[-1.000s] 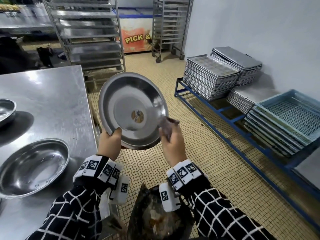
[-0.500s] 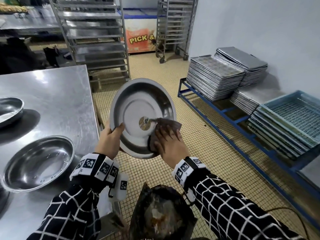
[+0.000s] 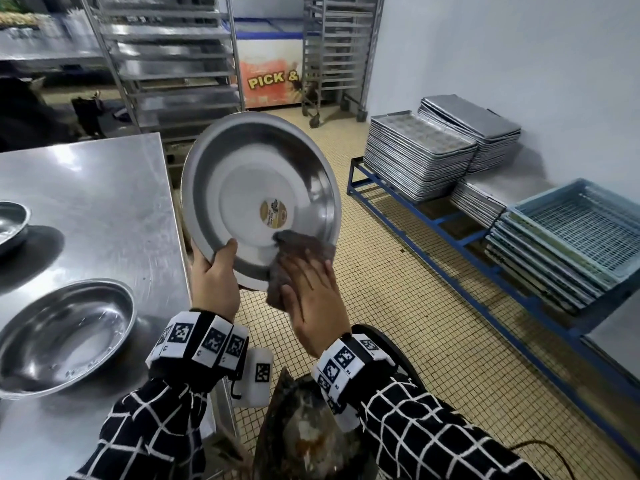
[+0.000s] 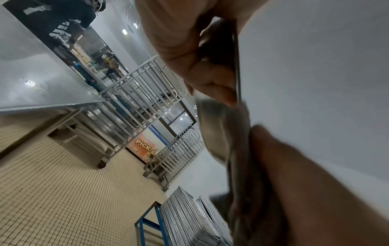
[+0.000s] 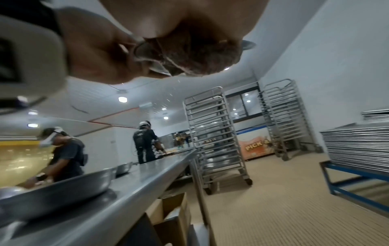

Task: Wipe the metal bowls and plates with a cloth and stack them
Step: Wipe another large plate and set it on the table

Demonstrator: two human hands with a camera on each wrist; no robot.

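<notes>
I hold a round metal plate (image 3: 259,188) tilted up over the floor, its inside with a round sticker (image 3: 273,212) facing me. My left hand (image 3: 214,275) grips the lower left rim, thumb inside and fingers (image 4: 210,79) behind. My right hand (image 3: 311,292) presses a brown cloth (image 3: 298,251) flat against the plate's lower inside with straight fingers. The cloth (image 5: 200,56) folds over the rim there. A shallow metal bowl (image 3: 65,334) sits on the steel table (image 3: 97,209) at my left. A second bowl (image 3: 10,223) shows at the left edge.
Stacks of baking trays (image 3: 415,154) and blue crates (image 3: 571,237) rest on a low blue rack (image 3: 433,223) along the right wall. Wheeled tray racks (image 3: 173,64) stand behind the table. A dark bin (image 3: 304,434) is at my feet. Two people (image 5: 65,153) work at the table's far end.
My right hand has slid with the cloth from the plate's right rim to its lower inside and now lies flat on it. My left hand has kept its grip.
</notes>
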